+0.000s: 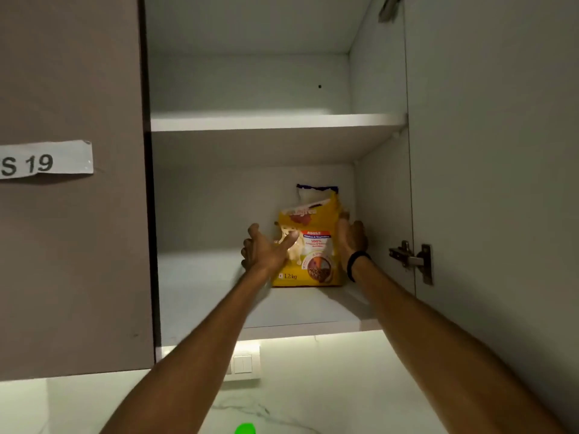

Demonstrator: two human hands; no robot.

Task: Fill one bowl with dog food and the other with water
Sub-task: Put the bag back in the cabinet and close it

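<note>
On the lower shelf [219, 292] of an open wall cabinet, the fingers [289, 239] of the left hand [266, 250] are spread wide and loosely bent, the thumb lying across the front of the dog food bag [313, 245] — nothing is closed round it yet. The right hand [352, 241] lies flat along the bag's right edge, fingers extended upward against the packet. Whether the tips hook behind it is hidden.

The bag stands upright, long axis vertical and top opened, toward the back right of the shelf and directly between the two palms. The right hand is the nearer, touching the side. The left hand, blurred, sits at the front-left face. The coming move looks to be a two-handed squeeze, then a pull out toward the person and down.

Counted: one bag, two hands and one black wristband [357, 261] on the right wrist. There are two shelves, the upper shelf [275, 122] above the bag. One open door [501, 151] stands at right with a hinge [412, 261] at hand height, and one closed door [72, 245] at left carries one paper label [47, 161] reading "S 19". Below are one switch plate [242, 364] and one green object [245, 429] on the marble counter [313, 402]. No bowl is in view — judging by that, neither filling has begun.
</note>
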